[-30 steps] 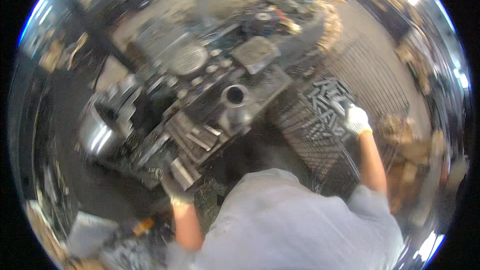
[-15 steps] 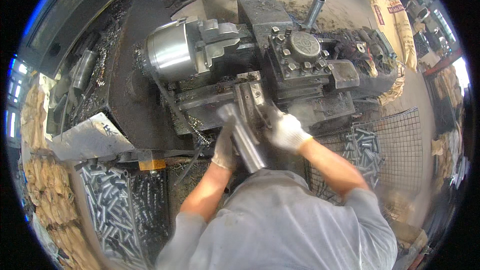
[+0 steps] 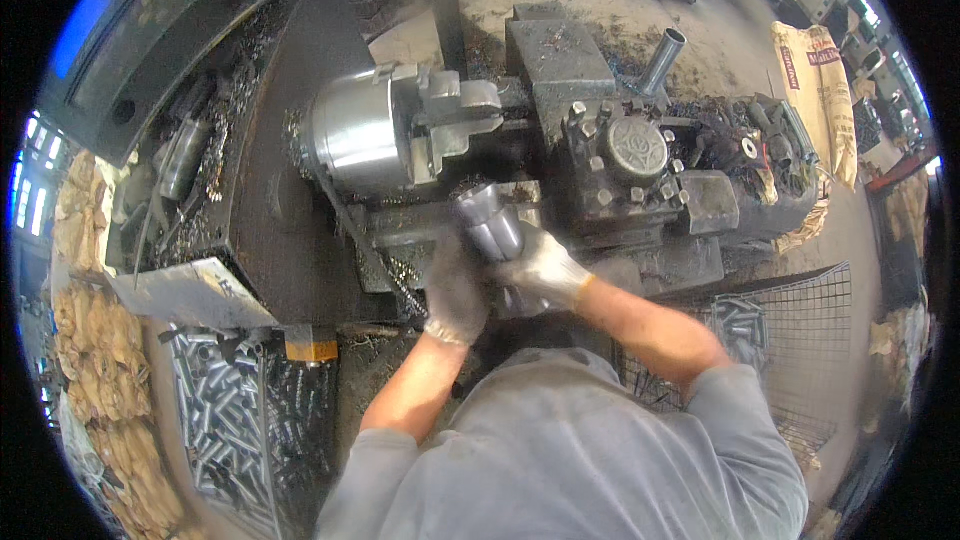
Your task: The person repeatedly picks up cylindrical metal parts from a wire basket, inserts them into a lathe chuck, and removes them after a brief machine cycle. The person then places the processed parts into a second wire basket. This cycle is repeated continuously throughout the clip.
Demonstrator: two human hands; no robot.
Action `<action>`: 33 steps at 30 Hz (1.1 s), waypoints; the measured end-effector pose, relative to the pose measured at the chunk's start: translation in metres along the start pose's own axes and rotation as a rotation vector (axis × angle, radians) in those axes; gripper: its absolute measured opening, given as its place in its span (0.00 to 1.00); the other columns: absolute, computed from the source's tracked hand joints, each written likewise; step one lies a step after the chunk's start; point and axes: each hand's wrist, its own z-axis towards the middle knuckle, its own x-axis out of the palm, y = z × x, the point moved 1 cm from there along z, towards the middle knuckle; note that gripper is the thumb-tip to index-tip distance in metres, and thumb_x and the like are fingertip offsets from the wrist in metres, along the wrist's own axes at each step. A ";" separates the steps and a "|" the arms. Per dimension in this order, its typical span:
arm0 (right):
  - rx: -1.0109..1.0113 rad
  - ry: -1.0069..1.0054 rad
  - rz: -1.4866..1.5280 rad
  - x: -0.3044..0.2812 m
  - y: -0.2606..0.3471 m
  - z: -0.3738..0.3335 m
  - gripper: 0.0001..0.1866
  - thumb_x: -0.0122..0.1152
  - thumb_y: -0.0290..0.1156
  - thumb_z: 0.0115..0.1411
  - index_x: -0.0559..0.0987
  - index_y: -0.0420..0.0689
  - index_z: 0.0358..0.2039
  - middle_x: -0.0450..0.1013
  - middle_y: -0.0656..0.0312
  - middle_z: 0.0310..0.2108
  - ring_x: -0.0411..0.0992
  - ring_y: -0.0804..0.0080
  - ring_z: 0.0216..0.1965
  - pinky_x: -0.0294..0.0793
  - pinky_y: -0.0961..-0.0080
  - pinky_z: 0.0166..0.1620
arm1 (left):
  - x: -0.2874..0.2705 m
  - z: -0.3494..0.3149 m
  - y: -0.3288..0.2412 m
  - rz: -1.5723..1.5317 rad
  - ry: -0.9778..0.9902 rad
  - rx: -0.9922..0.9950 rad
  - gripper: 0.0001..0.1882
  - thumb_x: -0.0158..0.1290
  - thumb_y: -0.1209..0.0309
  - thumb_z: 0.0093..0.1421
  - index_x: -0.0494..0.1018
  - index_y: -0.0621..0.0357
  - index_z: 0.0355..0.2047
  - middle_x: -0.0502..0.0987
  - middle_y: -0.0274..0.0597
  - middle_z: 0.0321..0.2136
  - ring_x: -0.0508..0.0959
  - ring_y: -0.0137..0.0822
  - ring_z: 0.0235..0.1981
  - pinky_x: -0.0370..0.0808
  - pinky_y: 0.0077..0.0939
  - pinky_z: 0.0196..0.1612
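A shiny metal tube stands tilted between my gloved hands, its hollow end up, in front of the lathe. My left hand, in a soiled glove, is closed on the tube's left side; its fingers are partly hidden and blurred. From the right, my right hand, in a whiter glove, wraps round the tube's lower part. Just beyond the hands is the lathe chuck, with stepped jaws and no workpiece visible in them. To the right sits the tool post with several bolts.
Another tube stands upright behind the tool post. Bins of metal tubes lie at lower left; a wire basket with more tubes stands at right. Metal shavings and a hanging hose are near the chuck. A paper sack stands far right.
The tube has moved up and away from my body, toward the lathe. My right hand has come from the lathe's slide onto the tube.
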 end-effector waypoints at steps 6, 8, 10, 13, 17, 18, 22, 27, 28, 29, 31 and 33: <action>-0.465 0.035 -0.276 -0.078 0.090 -0.046 0.45 0.78 0.46 0.45 0.74 0.40 0.62 0.82 0.43 0.48 0.83 0.48 0.48 0.83 0.57 0.53 | 0.001 0.050 -0.014 0.258 0.051 -0.126 0.31 0.50 0.48 0.73 0.68 0.52 0.68 0.75 0.46 0.62 0.75 0.46 0.62 0.69 0.44 0.69; -0.771 -0.056 -0.546 -0.121 0.120 -0.034 0.44 0.78 0.40 0.43 0.75 0.40 0.62 0.83 0.46 0.46 0.84 0.49 0.46 0.85 0.56 0.49 | 0.007 0.064 -0.019 0.634 0.023 0.093 0.28 0.55 0.54 0.72 0.70 0.55 0.66 0.78 0.47 0.59 0.78 0.45 0.59 0.72 0.41 0.66; -0.754 -0.135 -0.872 -0.160 0.138 0.005 0.43 0.80 0.36 0.41 0.76 0.40 0.60 0.84 0.49 0.43 0.85 0.50 0.44 0.86 0.57 0.46 | 0.009 0.066 -0.024 1.069 -0.046 0.338 0.26 0.59 0.59 0.70 0.72 0.57 0.64 0.81 0.47 0.55 0.80 0.44 0.55 0.74 0.39 0.63; -0.604 -0.204 -1.497 -0.197 0.136 0.087 0.33 0.74 0.38 0.46 0.80 0.43 0.54 0.84 0.46 0.41 0.85 0.49 0.38 0.85 0.57 0.44 | -0.018 0.038 -0.026 1.319 -0.144 0.266 0.21 0.59 0.65 0.71 0.76 0.59 0.61 0.84 0.48 0.49 0.83 0.35 0.48 0.77 0.33 0.56; -0.432 0.122 -1.607 -0.202 0.095 0.170 0.29 0.77 0.44 0.43 0.85 0.43 0.45 0.84 0.46 0.39 0.85 0.49 0.42 0.84 0.55 0.45 | -0.104 -0.043 -0.008 0.991 -0.382 0.022 0.19 0.60 0.64 0.69 0.79 0.63 0.55 0.84 0.37 0.44 0.79 0.28 0.47 0.76 0.28 0.54; -0.400 0.186 -1.432 -0.198 0.085 0.182 0.31 0.78 0.45 0.41 0.84 0.42 0.46 0.85 0.46 0.40 0.84 0.49 0.43 0.83 0.55 0.46 | -0.127 -0.064 -0.003 0.940 -0.526 0.023 0.20 0.63 0.61 0.69 0.80 0.63 0.53 0.84 0.36 0.43 0.80 0.28 0.45 0.76 0.28 0.52; -0.326 0.394 -1.015 -0.172 0.067 0.209 0.38 0.78 0.49 0.40 0.82 0.39 0.50 0.83 0.42 0.42 0.83 0.47 0.45 0.81 0.55 0.48 | -0.200 -0.143 0.003 0.375 -1.107 0.181 0.19 0.65 0.65 0.66 0.78 0.58 0.54 0.84 0.36 0.41 0.81 0.33 0.39 0.79 0.32 0.41; -0.406 0.338 -0.791 -0.166 0.071 0.219 0.35 0.78 0.52 0.44 0.84 0.41 0.48 0.84 0.46 0.40 0.83 0.51 0.42 0.80 0.57 0.48 | -0.253 -0.185 -0.030 0.091 -1.248 0.534 0.25 0.52 0.46 0.71 0.78 0.53 0.52 0.80 0.47 0.47 0.80 0.50 0.46 0.80 0.65 0.46; -0.251 0.375 -0.996 -0.167 0.069 0.221 0.32 0.78 0.52 0.44 0.85 0.42 0.45 0.85 0.47 0.39 0.83 0.53 0.42 0.80 0.58 0.48 | -0.259 -0.189 -0.037 0.048 -1.168 0.530 0.27 0.49 0.43 0.72 0.77 0.53 0.53 0.80 0.44 0.44 0.80 0.49 0.43 0.79 0.65 0.47; -0.126 0.396 -1.209 -0.167 0.068 0.223 0.30 0.77 0.53 0.45 0.87 0.43 0.42 0.85 0.48 0.38 0.83 0.54 0.42 0.80 0.59 0.47 | -0.264 -0.193 -0.045 0.004 -1.089 0.522 0.29 0.47 0.41 0.72 0.77 0.52 0.54 0.81 0.40 0.41 0.80 0.49 0.41 0.78 0.65 0.48; -0.106 0.403 -1.274 -0.165 0.066 0.228 0.26 0.78 0.50 0.43 0.89 0.41 0.36 0.86 0.51 0.36 0.84 0.59 0.38 0.82 0.59 0.43 | -0.272 -0.202 -0.059 -0.087 -1.099 0.481 0.29 0.45 0.40 0.73 0.77 0.50 0.52 0.81 0.37 0.38 0.81 0.48 0.39 0.79 0.63 0.46; -0.171 0.336 -1.018 -0.160 0.064 0.234 0.26 0.79 0.48 0.42 0.89 0.40 0.36 0.86 0.51 0.36 0.84 0.59 0.35 0.82 0.59 0.40 | -0.278 -0.210 -0.068 -0.131 -1.023 0.419 0.24 0.45 0.41 0.74 0.77 0.46 0.44 0.82 0.36 0.37 0.82 0.47 0.35 0.79 0.52 0.40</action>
